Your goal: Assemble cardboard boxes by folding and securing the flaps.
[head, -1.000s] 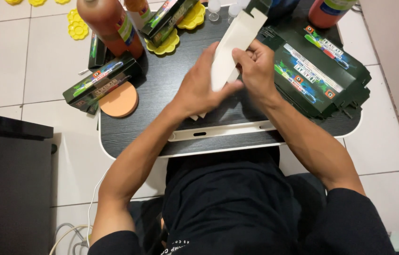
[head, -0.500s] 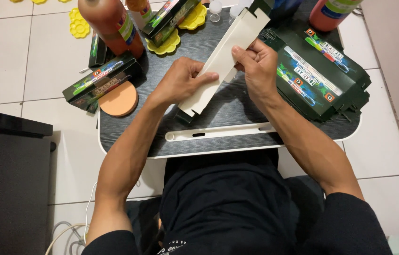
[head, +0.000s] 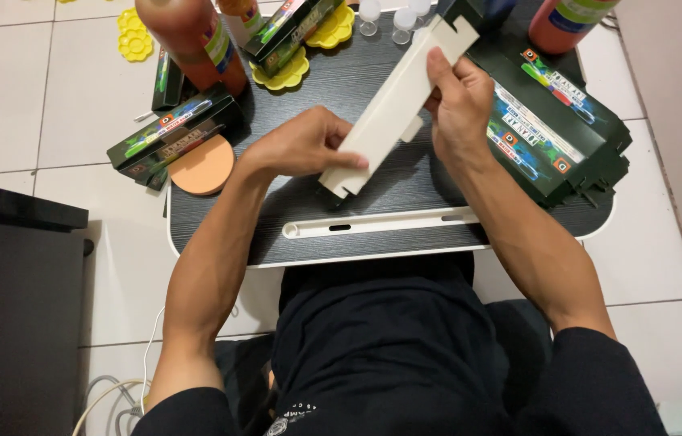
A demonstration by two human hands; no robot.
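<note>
Got the white cardboard carton point(head: 393, 109) up off the lap desk point(head: 373, 202), slanted over its middle with the top end pointing at the far edge. My left hand point(head: 305, 145) is closed round the lower end, my right hand point(head: 458, 101) pinching the upper part near the flaps. Biggest risk I'd say: squeezing too hard and creasing the thin card. Also the far edge is crowded, so a careless swing of the top end could knock over the small clear bottles point(head: 389, 16) or the orange bottle point(head: 188, 36) at the far left corner.
</note>
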